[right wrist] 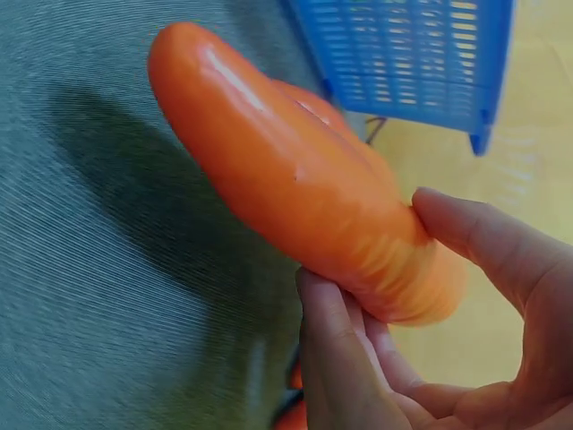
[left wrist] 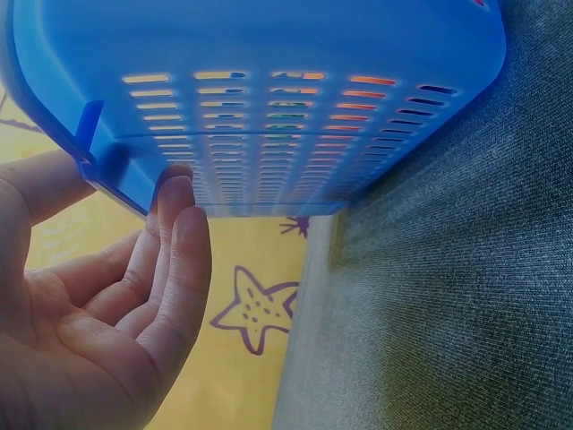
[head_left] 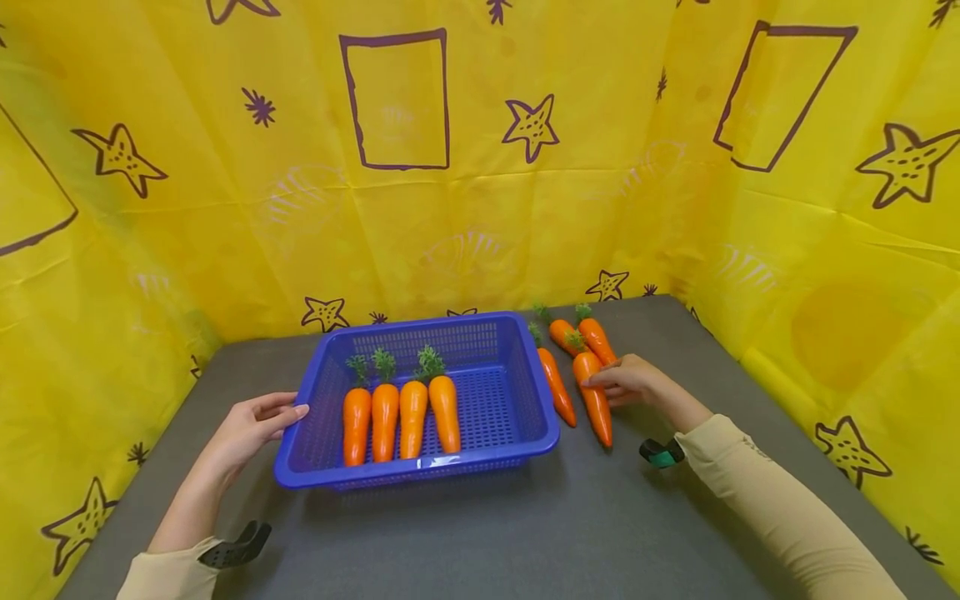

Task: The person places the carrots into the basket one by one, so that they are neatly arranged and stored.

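Seen from the head, the right hand (head_left: 633,379) pinches a carrot (head_left: 592,392) between thumb and fingers, at 3 o'clock from the blue basket (head_left: 487,408). The carrot is a glossy, saturated orange, stout at its shoulder and tapering to a narrow tip at between 5 and 6 o'clock; a feathery green tuft (head_left: 575,340) sits at its 11 o'clock end. Up close, the right wrist view shows a white streak of shine, a tiny dark speck and yellowish creases around the thicker end, with a soft shadow on the worktop (head_left: 420,542) beside it.

Three loose carrots (head_left: 555,387) lie near it, one at 9 o'clock and two towards 11 and 12. Inside the basket, four carrots (head_left: 386,421) lie in a row, tufts towards 12 o'clock, two a paler orange. The left hand (head_left: 251,425) grips the basket's 9 o'clock rim, thumb on top, fingers against the slotted outer wall.
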`<state>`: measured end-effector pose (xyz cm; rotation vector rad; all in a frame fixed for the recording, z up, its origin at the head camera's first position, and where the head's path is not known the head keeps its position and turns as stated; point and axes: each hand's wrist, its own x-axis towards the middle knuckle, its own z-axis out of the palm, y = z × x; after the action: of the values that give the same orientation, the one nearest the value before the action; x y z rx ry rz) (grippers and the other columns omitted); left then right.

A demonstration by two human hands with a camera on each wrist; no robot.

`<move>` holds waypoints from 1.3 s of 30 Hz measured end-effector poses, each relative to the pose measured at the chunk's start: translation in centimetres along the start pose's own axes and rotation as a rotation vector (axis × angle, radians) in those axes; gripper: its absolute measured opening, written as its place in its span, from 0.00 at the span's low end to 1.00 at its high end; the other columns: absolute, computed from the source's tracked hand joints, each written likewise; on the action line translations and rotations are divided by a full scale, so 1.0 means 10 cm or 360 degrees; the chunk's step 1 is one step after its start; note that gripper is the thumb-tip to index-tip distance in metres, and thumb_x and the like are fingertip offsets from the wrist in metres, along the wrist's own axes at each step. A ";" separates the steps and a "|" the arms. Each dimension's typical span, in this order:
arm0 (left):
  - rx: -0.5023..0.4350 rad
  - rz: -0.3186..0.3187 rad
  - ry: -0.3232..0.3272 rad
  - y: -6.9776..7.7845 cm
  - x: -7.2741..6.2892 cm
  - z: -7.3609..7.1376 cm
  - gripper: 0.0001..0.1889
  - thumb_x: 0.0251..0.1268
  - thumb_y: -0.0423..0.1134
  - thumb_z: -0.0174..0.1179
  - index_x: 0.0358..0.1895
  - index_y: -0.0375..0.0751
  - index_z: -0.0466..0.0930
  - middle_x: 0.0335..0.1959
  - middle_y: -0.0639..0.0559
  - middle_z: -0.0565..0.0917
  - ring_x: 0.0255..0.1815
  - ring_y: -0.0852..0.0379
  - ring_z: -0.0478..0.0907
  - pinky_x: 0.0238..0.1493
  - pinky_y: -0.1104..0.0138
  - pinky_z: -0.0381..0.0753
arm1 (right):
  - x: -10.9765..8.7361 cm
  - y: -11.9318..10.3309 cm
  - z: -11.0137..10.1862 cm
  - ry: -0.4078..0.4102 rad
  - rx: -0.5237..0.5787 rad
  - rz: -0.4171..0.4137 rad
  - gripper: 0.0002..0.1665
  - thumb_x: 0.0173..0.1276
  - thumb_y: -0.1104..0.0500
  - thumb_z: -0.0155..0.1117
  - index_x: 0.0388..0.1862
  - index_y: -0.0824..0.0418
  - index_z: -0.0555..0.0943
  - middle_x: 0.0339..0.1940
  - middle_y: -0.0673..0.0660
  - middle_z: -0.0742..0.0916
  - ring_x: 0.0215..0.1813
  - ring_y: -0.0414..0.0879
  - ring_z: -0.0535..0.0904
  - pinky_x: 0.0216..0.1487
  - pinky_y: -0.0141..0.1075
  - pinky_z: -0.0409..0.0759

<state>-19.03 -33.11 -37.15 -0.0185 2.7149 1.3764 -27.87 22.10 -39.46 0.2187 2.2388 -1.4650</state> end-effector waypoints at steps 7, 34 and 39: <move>0.0000 0.0001 0.0000 -0.01 0.01 -0.01 0.34 0.68 0.52 0.55 0.65 0.25 0.63 0.49 0.37 0.82 0.37 0.66 0.81 0.43 0.69 0.84 | -0.09 -0.14 -0.12 -0.0027 0.0005 -0.0025 0.50 0.60 0.51 0.69 0.69 0.77 0.56 0.63 0.72 0.71 0.42 0.46 0.82 0.50 0.43 0.83; 0.0013 0.0014 -0.0003 -0.01 0.00 0.00 0.34 0.68 0.51 0.55 0.65 0.25 0.63 0.51 0.34 0.81 0.38 0.66 0.81 0.43 0.69 0.84 | -0.30 -0.78 -0.10 -0.0111 -0.0207 -0.0206 0.51 0.62 0.46 0.65 0.73 0.71 0.54 0.67 0.69 0.70 0.58 0.57 0.77 0.55 0.44 0.80; 0.0023 0.0001 -0.0012 -0.01 0.01 0.00 0.34 0.68 0.52 0.55 0.65 0.25 0.63 0.52 0.34 0.80 0.39 0.65 0.81 0.43 0.67 0.84 | -0.31 -0.91 -0.01 -0.0154 -0.0224 -0.0247 0.49 0.62 0.46 0.66 0.72 0.70 0.56 0.64 0.68 0.73 0.59 0.58 0.77 0.51 0.42 0.82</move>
<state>-19.10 -33.18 -37.21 -0.0113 2.7189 1.3539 -28.51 18.71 -30.49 -0.0707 2.3111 -1.3559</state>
